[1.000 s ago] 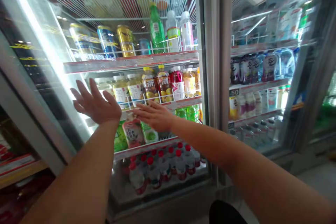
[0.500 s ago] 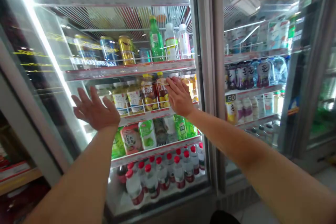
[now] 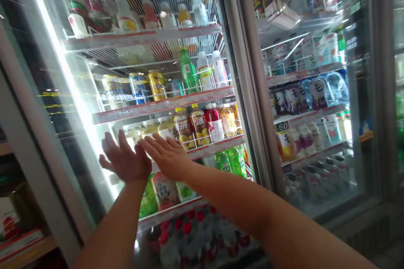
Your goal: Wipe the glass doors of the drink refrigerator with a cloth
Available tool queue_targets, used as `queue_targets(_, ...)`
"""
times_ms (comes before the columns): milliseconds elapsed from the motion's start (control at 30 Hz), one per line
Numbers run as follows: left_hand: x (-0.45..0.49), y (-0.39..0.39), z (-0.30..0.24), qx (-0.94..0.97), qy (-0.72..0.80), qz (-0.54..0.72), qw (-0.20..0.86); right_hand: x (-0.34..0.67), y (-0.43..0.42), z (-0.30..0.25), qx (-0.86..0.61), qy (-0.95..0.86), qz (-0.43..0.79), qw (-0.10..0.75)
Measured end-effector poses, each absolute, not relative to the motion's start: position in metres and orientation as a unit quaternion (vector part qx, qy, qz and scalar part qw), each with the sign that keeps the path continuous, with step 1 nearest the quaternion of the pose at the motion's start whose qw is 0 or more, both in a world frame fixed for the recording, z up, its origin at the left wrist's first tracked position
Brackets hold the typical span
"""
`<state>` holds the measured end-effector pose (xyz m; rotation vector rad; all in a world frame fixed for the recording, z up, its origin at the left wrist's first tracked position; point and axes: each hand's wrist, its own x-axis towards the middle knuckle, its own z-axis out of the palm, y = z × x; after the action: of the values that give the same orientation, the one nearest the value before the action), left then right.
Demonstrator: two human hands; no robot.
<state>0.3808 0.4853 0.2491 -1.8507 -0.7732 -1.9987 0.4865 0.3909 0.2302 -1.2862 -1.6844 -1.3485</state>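
Observation:
My left hand [image 3: 124, 160] lies flat with fingers spread against the glass door [image 3: 94, 92] of a drinks cooler, at its lower left. My right hand [image 3: 164, 154] is flat beside it, fingers stretched out, its thumb side touching or nearly touching the left hand. Both hands hold nothing. Behind them stand pale yellow bottles [image 3: 148, 128] on a wire shelf. Tea bottles with yellow caps [image 3: 191, 126] and a red bottle [image 3: 214, 122] stand to the right on the same shelf [image 3: 217, 147].
Cans [image 3: 156, 84] and a green bottle [image 3: 188, 71] fill the shelf above. Red-capped water bottles [image 3: 189, 235] crowd the bottom. A metal door frame [image 3: 243, 71] divides this cooler from a second glass-door cooler [image 3: 315, 92] on the right. A wooden shelf [image 3: 22, 248] sits at lower left.
My right hand slid left across the glass from the tea bottles to beside my left hand. The view tilted upward, showing a higher shelf.

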Motion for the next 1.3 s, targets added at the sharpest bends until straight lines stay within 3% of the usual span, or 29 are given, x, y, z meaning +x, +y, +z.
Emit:
queue_targets(133, 0.378, 0.484, 0.248, -0.710, -0.258, -0.634, 0.168, 0.471, 0.398, 0.257, -0.488, -0.626, -0.503, 0.341)
queue_targets(467, 0.375, 0.490, 0.247, -0.697, -0.184, -0.660, 0.211, 0.559, 0.329, 0.252, -0.480, -0.670, -0.529, 0.201)
queue_targets(700, 0.376, 0.501, 0.243, -0.677, -0.179, -0.676, 0.229, 0.641, 0.269, 0.242, -0.570, -0.530, -0.584, 0.231)
queue_targets(867, 0.377, 0.495, 0.245, -0.731, -0.150, -0.632, 0.210, 0.643, 0.275, 0.230, -0.572, -0.517, -0.594, 0.228)
queue_targets(1133, 0.395, 0.433, 0.252, -0.709, -0.216, -0.667, 0.075, 0.647, 0.279, 0.230, -0.549, -0.522, -0.602, 0.254)
queue_targets(1300, 0.424, 0.412, 0.239, -0.701, -0.191, -0.678, 0.111, 0.652, 0.282, 0.228, -0.532, -0.521, -0.615, 0.260)
